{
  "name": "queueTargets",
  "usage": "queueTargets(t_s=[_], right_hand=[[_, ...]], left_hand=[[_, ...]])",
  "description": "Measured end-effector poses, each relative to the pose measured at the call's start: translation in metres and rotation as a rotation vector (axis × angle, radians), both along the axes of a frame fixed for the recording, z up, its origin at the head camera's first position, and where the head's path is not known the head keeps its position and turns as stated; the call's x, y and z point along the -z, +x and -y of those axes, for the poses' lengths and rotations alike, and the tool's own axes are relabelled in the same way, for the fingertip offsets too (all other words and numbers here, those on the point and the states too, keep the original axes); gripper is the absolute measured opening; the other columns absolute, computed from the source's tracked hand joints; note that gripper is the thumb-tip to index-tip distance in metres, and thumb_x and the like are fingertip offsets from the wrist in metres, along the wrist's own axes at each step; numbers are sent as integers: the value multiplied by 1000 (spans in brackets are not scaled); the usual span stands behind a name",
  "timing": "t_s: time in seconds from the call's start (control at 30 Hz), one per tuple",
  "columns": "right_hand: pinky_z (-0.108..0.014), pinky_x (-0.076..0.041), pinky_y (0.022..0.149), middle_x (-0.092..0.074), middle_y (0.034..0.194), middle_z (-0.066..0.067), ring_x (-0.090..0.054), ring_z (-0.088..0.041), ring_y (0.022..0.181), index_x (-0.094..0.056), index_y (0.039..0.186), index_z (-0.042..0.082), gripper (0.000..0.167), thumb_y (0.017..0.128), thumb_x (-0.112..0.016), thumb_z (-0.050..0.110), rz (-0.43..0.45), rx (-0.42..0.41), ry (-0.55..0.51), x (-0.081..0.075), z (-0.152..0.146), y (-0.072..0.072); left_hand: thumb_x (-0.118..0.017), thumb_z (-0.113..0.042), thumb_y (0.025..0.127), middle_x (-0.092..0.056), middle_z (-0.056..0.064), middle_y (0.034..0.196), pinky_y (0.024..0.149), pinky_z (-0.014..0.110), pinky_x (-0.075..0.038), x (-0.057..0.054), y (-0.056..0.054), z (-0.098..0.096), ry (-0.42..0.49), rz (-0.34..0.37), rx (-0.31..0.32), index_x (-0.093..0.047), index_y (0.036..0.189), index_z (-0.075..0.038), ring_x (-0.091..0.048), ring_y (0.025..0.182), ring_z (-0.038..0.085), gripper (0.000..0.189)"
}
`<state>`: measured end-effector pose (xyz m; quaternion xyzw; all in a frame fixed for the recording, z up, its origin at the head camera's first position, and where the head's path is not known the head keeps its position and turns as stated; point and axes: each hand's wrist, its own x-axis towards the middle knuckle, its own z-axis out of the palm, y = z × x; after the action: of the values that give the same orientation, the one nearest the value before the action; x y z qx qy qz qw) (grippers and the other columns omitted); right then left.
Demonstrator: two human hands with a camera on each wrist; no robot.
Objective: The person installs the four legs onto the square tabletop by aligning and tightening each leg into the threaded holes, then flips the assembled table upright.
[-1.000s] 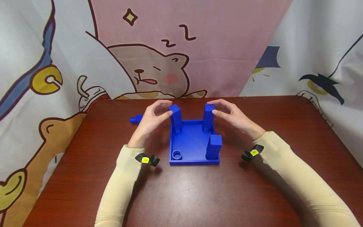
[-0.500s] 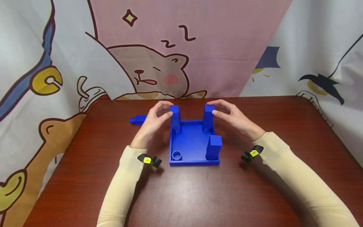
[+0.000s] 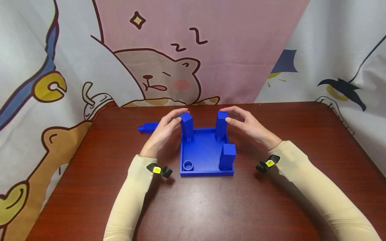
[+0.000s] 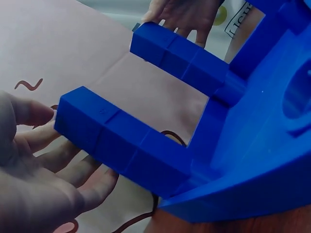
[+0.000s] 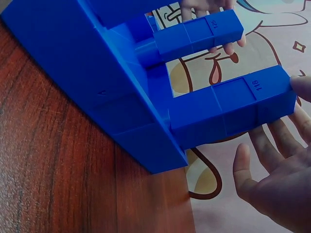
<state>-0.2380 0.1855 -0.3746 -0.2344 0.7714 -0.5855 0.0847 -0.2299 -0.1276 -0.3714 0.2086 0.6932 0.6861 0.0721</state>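
Observation:
A blue square tray (image 3: 205, 150) with a low rim lies on the table, bearing upright blue posts at three corners. My left hand (image 3: 163, 130) grips the top of the far left post (image 3: 187, 126) between thumb and fingers; this post stands turned a little. My right hand (image 3: 250, 125) pinches the top of the far right post (image 3: 221, 125) with thumb and index finger, its other fingers loosely spread in the right wrist view. The near right post (image 3: 227, 155) stands untouched. A round socket (image 3: 188, 165) shows at the near left corner.
Another blue post (image 3: 148, 128) with a narrow stepped end lies on the brown table (image 3: 205, 207), left of the tray and partly behind my left hand. A printed cartoon curtain (image 3: 229, 60) hangs behind the table's far edge.
The far left post has turned back and forth in my left hand, whose fingers have shifted round its top and moved slightly right. My right hand and the tray have stayed nearly still.

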Motion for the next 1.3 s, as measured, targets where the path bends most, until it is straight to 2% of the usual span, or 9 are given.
queueTargets(t_s=[0.27,0.53,0.7,0.83,0.93,1.03,1.17,1.3], right_hand=[[-50,-33,106,-51,138,-8,-45,-24,129,-51,137,9,40,99,-56,22,-1,7,-2,1,0,0],[-50,-33,106,-51,139,-9,-45,-24,129,-51,137,9,40,99,-56,22,0,9,0,2,0,0],[-50,-33,106,-51,138,-8,-45,-24,129,-51,137,9,40,99,-56,23,3,14,-1,2,0,0],[-51,-32,106,-51,139,-8,-44,-25,130,-51,137,10,41,99,-56,23,2,16,1,1,0,0],[-51,-32,106,-51,139,-8,-44,-25,130,-51,137,10,41,99,-56,24,3,17,5,1,0,0],[-50,-33,106,-51,139,-8,-45,-24,129,-51,137,9,40,99,-56,23,4,15,0,1,0,0],[-50,-33,106,-51,139,-8,-44,-24,129,-51,137,9,40,99,-56,22,5,13,-2,1,0,0],[-51,-32,107,-50,139,-8,-43,-24,130,-51,137,10,41,99,-56,23,8,11,1,0,0,1]], left_hand=[[-54,-3,97,-59,22,125,101,40,-41,-7,6,7,-79,-118,-173,-56,127,2,-55,116,25,31],[-69,-6,88,-64,17,110,92,37,-46,-5,12,-5,-96,-94,-334,-61,115,3,-60,103,24,30],[-75,-5,83,-64,17,104,90,38,-47,-2,13,-10,-94,-87,-376,-62,111,4,-60,99,28,32],[-75,-4,82,-64,18,102,90,38,-47,-2,13,-11,-94,-85,-374,-64,109,3,-60,98,30,30],[-73,-4,84,-64,18,103,88,37,-48,-2,12,-11,-97,-78,-348,-64,110,3,-60,98,28,28],[-67,-4,89,-63,17,109,87,35,-49,-1,10,-8,-111,-70,-299,-63,116,1,-60,100,27,28],[-58,-5,95,-60,16,122,94,39,-46,1,7,-4,-122,-72,-214,-59,126,2,-57,111,26,31],[-48,-5,99,-55,14,132,101,43,-41,4,2,-2,-72,-40,-119,-54,132,3,-52,119,23,34]])
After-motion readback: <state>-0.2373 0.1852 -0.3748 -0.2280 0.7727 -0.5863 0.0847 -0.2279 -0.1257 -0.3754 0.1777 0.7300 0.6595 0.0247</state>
